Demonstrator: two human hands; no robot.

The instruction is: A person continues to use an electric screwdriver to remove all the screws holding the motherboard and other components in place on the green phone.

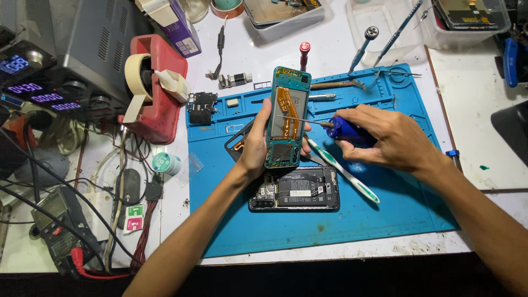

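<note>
Single head-worn camera looking steeply down at the desk (484, 88) from the near edge, facing its far edge, sitting close above the blue mat (352, 220), forearms entering from the bottom corners.

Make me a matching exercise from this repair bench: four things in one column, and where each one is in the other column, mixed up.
Things:
1. opened teal phone
2. blue screwdriver
3. toothbrush
4. black phone

Places:
A. lying flat on the blue mat, back cover off, below the hands
B. held upright in the left hand
C. lying on the mat, running under the right hand
D. gripped in the right hand, tip on the teal phone

Pairs: 1-B, 2-D, 3-C, 4-A
</note>
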